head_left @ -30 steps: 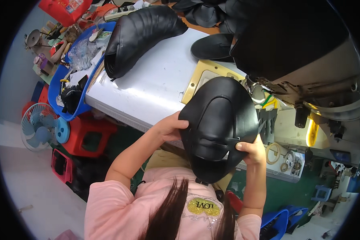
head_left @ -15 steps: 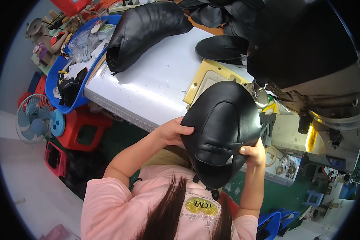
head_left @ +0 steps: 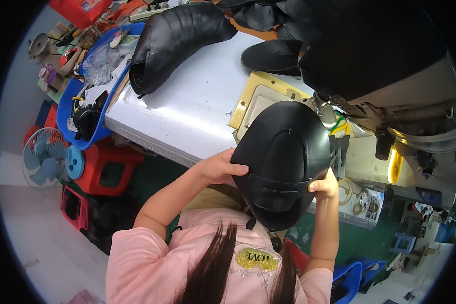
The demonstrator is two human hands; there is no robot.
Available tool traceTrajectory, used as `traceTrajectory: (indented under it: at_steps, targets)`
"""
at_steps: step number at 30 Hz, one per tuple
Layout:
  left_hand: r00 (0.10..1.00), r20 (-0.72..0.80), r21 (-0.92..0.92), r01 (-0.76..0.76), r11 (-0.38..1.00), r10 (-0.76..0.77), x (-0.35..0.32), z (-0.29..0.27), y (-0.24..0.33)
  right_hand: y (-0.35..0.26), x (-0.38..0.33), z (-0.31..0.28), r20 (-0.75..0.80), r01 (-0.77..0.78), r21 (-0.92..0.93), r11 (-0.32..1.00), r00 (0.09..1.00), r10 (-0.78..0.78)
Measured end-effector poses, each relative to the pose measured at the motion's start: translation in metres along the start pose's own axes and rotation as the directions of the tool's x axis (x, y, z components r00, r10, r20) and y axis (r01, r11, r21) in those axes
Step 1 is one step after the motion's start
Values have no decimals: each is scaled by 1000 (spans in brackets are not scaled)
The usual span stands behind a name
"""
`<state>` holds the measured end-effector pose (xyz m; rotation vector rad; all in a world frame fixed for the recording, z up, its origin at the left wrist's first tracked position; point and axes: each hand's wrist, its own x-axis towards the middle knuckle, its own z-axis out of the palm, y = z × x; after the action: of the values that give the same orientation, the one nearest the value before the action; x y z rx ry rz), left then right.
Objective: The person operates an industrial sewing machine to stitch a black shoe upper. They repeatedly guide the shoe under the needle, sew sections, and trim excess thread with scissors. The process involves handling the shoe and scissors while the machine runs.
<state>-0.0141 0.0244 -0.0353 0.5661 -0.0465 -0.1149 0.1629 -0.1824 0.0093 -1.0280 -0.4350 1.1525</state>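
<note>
Between my hands is a black sewn leather piece [head_left: 276,152], oval and bulging, with a curved seam around a raised panel and a narrow strap across it. The thumb of my left hand [head_left: 222,167] lies on its left edge. My right hand [head_left: 326,186] grips the opposite edge, thumb on top near the strap's end. Both hands are closed on it, the other fingers mostly hidden behind. The piece is held in front of my chest, overlapping the yellow-framed plate [head_left: 244,104] of the sewing machine [head_left: 390,109].
A bent stack of black leather pieces [head_left: 180,43] lies on the white table [head_left: 187,121]. Another flat black piece [head_left: 271,57] rests beside the machine. Left of the table are a blue basket [head_left: 92,143] of scraps, a red stool [head_left: 106,167] and a fan [head_left: 46,159].
The leather piece has tilted, its lower end rising a little and its strap now lying flatter across. Both hands keep their hold, and the view has shifted slightly.
</note>
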Motion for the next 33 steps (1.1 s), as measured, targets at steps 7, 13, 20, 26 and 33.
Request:
traceTrajectory:
  at_steps: [7, 13, 20, 26, 33]
  targets:
    - [1000, 10, -22, 15, 1000, -14, 2, -7, -3, 4, 1, -5, -34, -19, -5, 1000, 999, 19]
    - [865, -432, 595, 60, 801, 256, 1, 1, 4, -6, 2, 16, -127, -93, -84, 992, 989, 82]
    - [743, 590, 711, -291, -640, 317, 3, 55, -5, -11, 13, 52, -142, -53, -173, 984, 989, 29]
    - [582, 760, 555, -350, -755, 289, 39, 50, 13, -23, 23, 58, -137, -57, -140, 989, 990, 37]
    - [479, 803, 563, -414, -715, 354, 77, 54, 44, -24, 32, 37, -339, 56, -113, 992, 936, -92]
